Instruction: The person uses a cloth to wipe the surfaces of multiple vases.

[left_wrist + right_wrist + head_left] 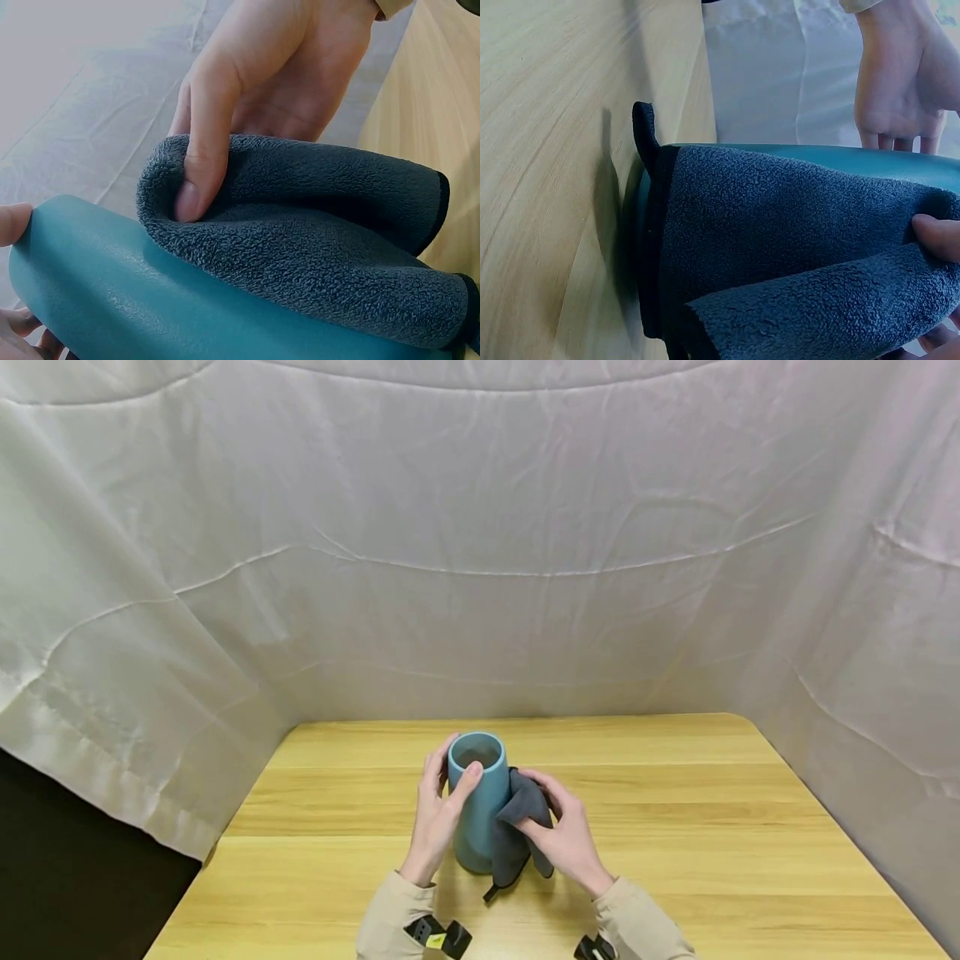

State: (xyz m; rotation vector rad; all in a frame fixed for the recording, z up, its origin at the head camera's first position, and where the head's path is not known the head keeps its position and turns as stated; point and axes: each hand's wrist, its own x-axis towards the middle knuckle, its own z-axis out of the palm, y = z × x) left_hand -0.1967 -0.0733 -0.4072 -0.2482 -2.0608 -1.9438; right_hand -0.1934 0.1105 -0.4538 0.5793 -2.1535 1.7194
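Sleeves: my two beige cuffs sit at the bottom edge of the head view, nearest the camera.
Right hand: my right hand (566, 835) pinches a grey cloth (517, 831) and presses it against the vase's side, thumb (196, 161) tucked into the fold.
Left hand: my left hand (438, 810) curls round the upper part of the vase, thumb up by the rim.
Vase: a blue vase (477, 797) stands upright on the wooden table (712, 827), lower centre of the frame.
Inside the vase: its mouth looks dark; I can't tell whether anything is in it.
Risk: the vase is tall and narrow, so a hard sideways push from the cloth could tip it if my left grip loosens.
Second risk: the cloth's trailing corner hangs near the base and may snag.
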